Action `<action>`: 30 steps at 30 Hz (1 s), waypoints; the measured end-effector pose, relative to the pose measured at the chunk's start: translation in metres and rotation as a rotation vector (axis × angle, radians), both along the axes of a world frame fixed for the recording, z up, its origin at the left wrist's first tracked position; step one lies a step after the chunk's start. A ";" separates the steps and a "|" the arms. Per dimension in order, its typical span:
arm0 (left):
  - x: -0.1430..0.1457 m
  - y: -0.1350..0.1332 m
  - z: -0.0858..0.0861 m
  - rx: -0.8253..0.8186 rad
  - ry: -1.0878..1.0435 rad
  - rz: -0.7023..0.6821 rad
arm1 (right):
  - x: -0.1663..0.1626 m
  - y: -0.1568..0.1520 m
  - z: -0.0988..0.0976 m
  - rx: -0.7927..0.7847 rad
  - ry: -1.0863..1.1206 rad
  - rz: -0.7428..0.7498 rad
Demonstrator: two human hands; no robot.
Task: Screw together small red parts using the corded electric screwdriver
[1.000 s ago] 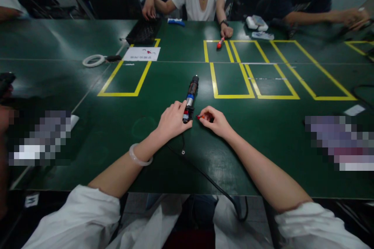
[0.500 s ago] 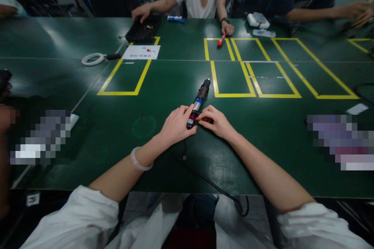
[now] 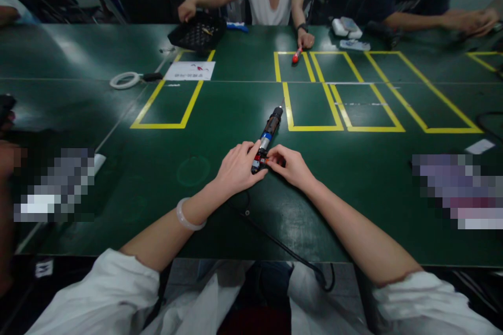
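A black electric screwdriver (image 3: 269, 130) with a blue and silver band lies on the green table (image 3: 353, 188), its tip pointing away and to the right. My left hand (image 3: 238, 169) grips the tool's near end from the left, fingers curled on it. My right hand (image 3: 291, 166) pinches a small red part against the same end from the right. A black cable (image 3: 283, 243) runs from the tool's near end back over the table's front edge.
Yellow tape rectangles (image 3: 310, 107) mark the table beyond the tool. Farther off lie a white tape roll (image 3: 124, 80), a paper sheet (image 3: 190, 70) and a red-tipped pen (image 3: 296, 56). A person opposite lifts a black tray (image 3: 198, 34). Other people sit at the far right.
The tool swung its tip to the right, and my right hand came in with the red part against its near end. The person opposite raised the black tray off the table.
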State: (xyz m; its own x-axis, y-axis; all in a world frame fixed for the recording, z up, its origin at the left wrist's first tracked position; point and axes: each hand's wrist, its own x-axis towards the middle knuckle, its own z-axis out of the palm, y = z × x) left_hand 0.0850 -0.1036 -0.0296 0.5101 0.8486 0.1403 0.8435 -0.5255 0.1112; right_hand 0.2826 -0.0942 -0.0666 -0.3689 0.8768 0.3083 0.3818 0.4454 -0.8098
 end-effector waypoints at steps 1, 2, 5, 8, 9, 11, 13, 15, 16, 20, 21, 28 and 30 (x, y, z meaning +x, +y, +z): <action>0.001 0.000 0.000 0.001 0.004 0.008 | 0.000 0.000 0.001 -0.006 0.006 -0.008; 0.003 0.000 0.001 0.003 0.008 0.020 | -0.001 -0.001 0.002 -0.013 0.014 -0.016; 0.007 0.000 0.000 0.012 0.027 0.061 | -0.001 -0.002 0.004 -0.028 0.038 -0.027; 0.008 0.001 -0.001 0.014 0.039 0.094 | -0.001 -0.003 0.005 -0.044 0.055 -0.037; 0.008 0.001 -0.001 0.013 0.040 0.100 | -0.001 -0.003 0.006 -0.051 0.062 -0.036; 0.007 0.001 -0.002 0.014 0.040 0.096 | -0.002 -0.003 0.005 -0.059 0.072 -0.021; 0.005 0.002 -0.001 0.019 0.043 0.080 | -0.003 -0.002 0.005 -0.059 0.066 0.010; 0.002 0.004 0.000 0.027 0.048 0.073 | -0.003 -0.001 0.003 -0.061 0.055 0.039; -0.001 0.005 0.001 0.033 0.052 0.079 | -0.003 -0.001 0.002 -0.067 0.058 0.044; -0.022 0.021 0.003 0.040 0.094 0.166 | -0.001 0.000 0.001 -0.102 0.049 0.055; -0.030 0.027 0.003 0.036 0.105 0.203 | -0.001 0.000 0.001 -0.111 0.044 0.058; -0.117 0.077 0.003 -0.017 0.091 0.478 | -0.001 0.001 0.001 -0.130 0.031 0.065; -0.144 0.089 0.004 -0.040 0.082 0.547 | -0.001 0.001 0.001 -0.129 0.026 0.068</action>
State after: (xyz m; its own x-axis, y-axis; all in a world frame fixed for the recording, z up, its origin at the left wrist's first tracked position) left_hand -0.0591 -0.0147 -0.0255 0.0011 0.9967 0.0806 0.9990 -0.0047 0.0443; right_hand 0.2816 -0.0936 -0.0658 -0.4224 0.8829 0.2050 0.3327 0.3614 -0.8710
